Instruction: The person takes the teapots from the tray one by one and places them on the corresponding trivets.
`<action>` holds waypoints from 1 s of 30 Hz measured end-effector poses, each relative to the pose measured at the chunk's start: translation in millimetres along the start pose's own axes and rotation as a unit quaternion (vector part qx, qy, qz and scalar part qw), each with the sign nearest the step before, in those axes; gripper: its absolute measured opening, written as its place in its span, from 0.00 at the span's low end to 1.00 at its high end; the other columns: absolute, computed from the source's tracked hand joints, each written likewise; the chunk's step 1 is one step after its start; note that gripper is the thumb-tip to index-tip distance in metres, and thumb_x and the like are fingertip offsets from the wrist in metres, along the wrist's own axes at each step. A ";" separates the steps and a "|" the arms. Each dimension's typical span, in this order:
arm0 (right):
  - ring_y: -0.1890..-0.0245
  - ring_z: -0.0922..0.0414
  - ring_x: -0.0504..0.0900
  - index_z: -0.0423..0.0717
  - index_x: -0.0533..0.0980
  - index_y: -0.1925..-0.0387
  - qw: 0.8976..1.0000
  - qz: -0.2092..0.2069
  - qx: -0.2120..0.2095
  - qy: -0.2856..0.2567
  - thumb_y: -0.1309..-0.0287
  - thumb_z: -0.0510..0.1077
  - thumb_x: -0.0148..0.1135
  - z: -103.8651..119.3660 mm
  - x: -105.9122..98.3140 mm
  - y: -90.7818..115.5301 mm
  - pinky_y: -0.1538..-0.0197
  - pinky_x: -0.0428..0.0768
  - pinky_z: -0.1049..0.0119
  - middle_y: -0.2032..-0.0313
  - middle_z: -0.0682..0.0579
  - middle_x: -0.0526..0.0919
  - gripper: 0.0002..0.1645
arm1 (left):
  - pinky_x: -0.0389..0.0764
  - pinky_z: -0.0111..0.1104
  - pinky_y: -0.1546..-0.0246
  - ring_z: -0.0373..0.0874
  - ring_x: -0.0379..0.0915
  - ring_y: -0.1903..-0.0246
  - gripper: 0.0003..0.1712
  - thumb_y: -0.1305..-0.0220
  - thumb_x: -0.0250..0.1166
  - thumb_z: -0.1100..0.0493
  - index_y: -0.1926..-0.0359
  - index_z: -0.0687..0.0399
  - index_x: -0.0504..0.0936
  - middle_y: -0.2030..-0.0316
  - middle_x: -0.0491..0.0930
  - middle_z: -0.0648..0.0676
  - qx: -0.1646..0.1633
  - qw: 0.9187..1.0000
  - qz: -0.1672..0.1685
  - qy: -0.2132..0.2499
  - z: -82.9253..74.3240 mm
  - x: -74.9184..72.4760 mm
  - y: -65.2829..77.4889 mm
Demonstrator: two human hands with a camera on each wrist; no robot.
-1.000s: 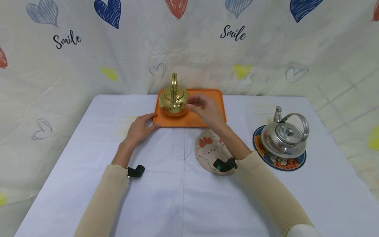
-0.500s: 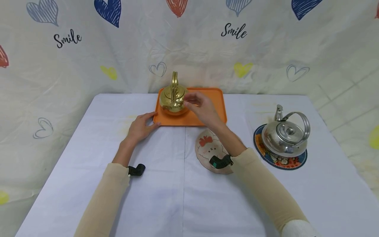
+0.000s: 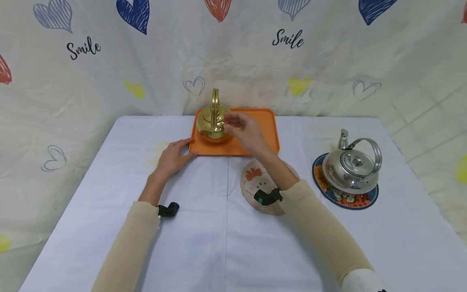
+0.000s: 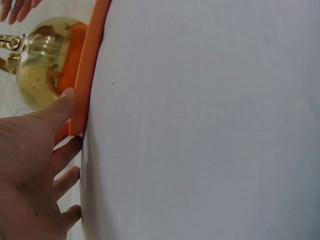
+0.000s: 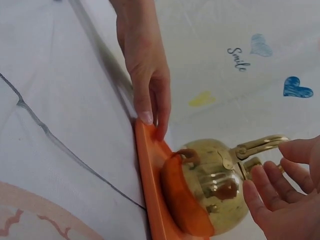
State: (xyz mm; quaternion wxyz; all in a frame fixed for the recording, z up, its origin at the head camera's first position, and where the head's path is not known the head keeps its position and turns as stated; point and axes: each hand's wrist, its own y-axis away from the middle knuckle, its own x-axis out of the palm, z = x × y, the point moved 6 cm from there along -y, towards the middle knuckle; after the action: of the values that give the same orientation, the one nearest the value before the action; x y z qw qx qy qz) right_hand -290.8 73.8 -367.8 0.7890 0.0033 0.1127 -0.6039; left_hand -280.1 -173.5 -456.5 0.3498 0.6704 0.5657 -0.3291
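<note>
A shiny brass-coloured kettle (image 3: 209, 125) with a raised handle stands upright on the left part of an orange tray (image 3: 255, 140). My left hand (image 3: 172, 159) holds the tray's near left corner, thumb at the front rim and fingers along the left side. Beside the kettle is my right hand (image 3: 248, 132), its fingers loosely bent and spread from the thumb. The right wrist view shows those fingers (image 5: 275, 185) close by the kettle's lid and handle (image 5: 262, 146), with nothing held. Part of the kettle's right side is hidden behind the right hand in the head view.
To the right, a steel kettle (image 3: 348, 172) sits on a round patterned mat (image 3: 341, 200). A round coaster with a cartoon face (image 3: 251, 188) lies under my right forearm. White cloth (image 3: 197, 251) covers the table, and a printed curtain (image 3: 240, 61) hangs behind it.
My right hand has moved slightly left, closer over the brass kettle's side. The left hand stays at the tray corner, and both kettles stay where they were.
</note>
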 end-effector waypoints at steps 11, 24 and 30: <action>0.35 0.45 0.80 0.40 0.75 0.33 1.000 -0.001 0.010 -0.006 0.29 0.39 0.65 -4.3 4.9 -5.8 0.33 0.82 0.60 0.37 0.42 0.83 0.25 | 0.59 0.58 0.20 0.62 0.54 0.20 0.36 0.25 0.62 0.42 0.22 0.43 0.66 0.23 0.66 0.61 -0.003 1.000 0.000 -0.001 -0.2 -0.2 1.7; 0.35 0.48 0.81 0.42 0.75 0.33 1.000 0.011 -0.006 -0.016 0.30 0.36 0.65 -2.9 14.6 -12.1 0.32 0.82 0.58 0.37 0.43 0.82 0.25 | 0.59 0.58 0.20 0.63 0.55 0.21 0.36 0.25 0.62 0.41 0.21 0.43 0.66 0.23 0.66 0.61 -0.005 1.000 0.002 -0.002 1.4 -0.7 0.5; 0.35 0.47 0.81 0.42 0.74 0.32 1.000 0.008 -0.008 -0.014 0.30 0.35 0.64 -3.9 15.2 -15.0 0.32 0.81 0.59 0.36 0.42 0.81 0.26 | 0.59 0.58 0.20 0.63 0.55 0.21 0.36 0.25 0.62 0.41 0.21 0.43 0.66 0.23 0.66 0.61 -0.005 1.000 0.002 -0.002 1.6 0.1 0.0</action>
State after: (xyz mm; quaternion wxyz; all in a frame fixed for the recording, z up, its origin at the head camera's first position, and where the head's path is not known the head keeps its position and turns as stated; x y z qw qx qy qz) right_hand -302.0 55.8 -372.5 0.7954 -0.0110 0.1066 -0.5966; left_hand -280.1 -174.8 -457.4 0.3549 0.6689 0.5654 -0.3270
